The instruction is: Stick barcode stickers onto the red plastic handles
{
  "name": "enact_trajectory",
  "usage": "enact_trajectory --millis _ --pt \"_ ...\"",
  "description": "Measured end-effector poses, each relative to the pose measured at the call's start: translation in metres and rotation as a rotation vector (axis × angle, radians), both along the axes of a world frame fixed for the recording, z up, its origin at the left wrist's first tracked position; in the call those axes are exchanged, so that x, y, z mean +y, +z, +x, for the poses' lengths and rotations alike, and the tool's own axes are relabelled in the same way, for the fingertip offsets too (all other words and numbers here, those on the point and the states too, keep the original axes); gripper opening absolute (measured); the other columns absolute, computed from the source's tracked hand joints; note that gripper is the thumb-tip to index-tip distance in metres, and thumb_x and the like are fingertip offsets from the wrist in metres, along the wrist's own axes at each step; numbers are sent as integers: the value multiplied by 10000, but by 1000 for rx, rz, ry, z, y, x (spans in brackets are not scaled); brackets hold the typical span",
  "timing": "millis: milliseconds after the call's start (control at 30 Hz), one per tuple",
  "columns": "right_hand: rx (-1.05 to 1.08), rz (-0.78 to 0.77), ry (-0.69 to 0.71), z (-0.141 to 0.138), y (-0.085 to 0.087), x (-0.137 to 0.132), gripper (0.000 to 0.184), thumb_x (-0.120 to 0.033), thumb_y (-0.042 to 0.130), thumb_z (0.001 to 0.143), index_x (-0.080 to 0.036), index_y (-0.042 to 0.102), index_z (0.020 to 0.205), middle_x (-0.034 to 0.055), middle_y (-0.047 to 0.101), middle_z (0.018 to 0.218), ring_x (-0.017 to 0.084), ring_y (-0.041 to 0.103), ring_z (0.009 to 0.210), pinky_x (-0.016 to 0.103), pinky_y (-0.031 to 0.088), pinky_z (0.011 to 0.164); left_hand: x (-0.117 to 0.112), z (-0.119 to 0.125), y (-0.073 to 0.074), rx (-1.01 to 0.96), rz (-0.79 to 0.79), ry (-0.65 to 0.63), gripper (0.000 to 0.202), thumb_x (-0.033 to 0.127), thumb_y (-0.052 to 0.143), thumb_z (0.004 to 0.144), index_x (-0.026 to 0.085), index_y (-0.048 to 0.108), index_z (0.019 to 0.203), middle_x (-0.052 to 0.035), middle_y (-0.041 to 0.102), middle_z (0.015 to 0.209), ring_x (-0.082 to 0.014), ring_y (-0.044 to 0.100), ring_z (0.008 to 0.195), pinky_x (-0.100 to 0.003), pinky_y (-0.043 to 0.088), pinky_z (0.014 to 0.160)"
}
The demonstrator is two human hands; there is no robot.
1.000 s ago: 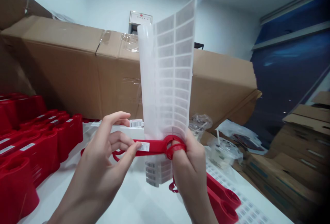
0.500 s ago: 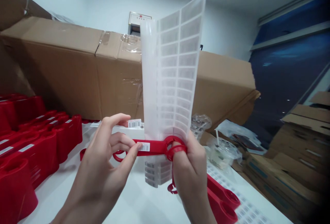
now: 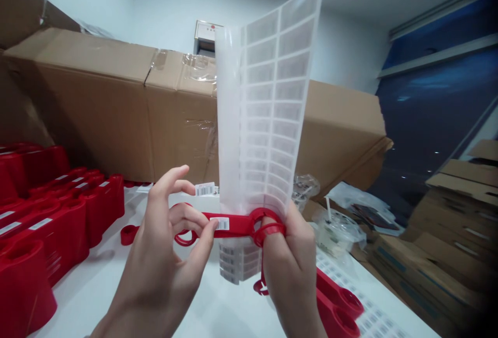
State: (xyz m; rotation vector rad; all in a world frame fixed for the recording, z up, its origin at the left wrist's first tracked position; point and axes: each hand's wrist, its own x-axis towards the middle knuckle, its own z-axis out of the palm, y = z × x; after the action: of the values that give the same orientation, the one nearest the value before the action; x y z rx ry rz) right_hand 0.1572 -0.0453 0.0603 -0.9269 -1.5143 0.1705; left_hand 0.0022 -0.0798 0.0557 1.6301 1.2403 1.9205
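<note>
My left hand (image 3: 165, 255) is closed, its thumb pressing near a barcode label (image 3: 222, 224) on a red plastic strip with ring ends (image 3: 239, 225) while the fingers support it from behind. A second barcode label (image 3: 205, 189) clings to the tip of a raised finger of that hand. My right hand (image 3: 291, 255) grips the strip's right ring end, along with another red ringed piece hanging below. Pinched in the same hand, a translucent label sheet (image 3: 268, 94) stands upright behind the strip, its lower part showing printed barcodes.
Rows of labelled red plastic parts (image 3: 62, 224) stand at left on the white table (image 3: 218, 312). More red parts (image 3: 334, 301) and barcode sheets (image 3: 373, 312) lie at right. A plastic cup with a straw (image 3: 332, 231) is beyond them. A large cardboard box (image 3: 97, 104) spans the back.
The label sheet and red strip have shifted slightly right. My left hand's raised fingers have spread a little, and the label on the fingertip sits slightly lower and more tilted.
</note>
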Motion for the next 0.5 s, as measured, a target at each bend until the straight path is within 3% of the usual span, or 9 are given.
enact_trajectory --millis 167,367,500 --pt "-3 -1 -4 -1 0 -1 196 -95 421 789 -255 536 781 -60 573 632 140 478 546 243 391 491 1 0 -3 33 13 16 615 235 684 863 403 388 1375 7 556 1137 -127 717 726 -263 594 621" --pt "-44 79 -32 -3 -1 -3 184 -87 419 784 -245 491 723 -78 509 571 123 434 496 233 356 460 11 -1 -11 99 112 109 685 169 674 850 385 369 1423 -23 550 1173 -127 720 702 -175 519 425" --pt "-27 81 -5 -1 -2 -3 186 -81 420 795 -244 496 742 -82 518 592 120 448 511 223 370 466 14 -1 -15 133 168 150 715 137 665 851 386 356 1446 -31 548 1178 -127 725 694 -158 513 394"
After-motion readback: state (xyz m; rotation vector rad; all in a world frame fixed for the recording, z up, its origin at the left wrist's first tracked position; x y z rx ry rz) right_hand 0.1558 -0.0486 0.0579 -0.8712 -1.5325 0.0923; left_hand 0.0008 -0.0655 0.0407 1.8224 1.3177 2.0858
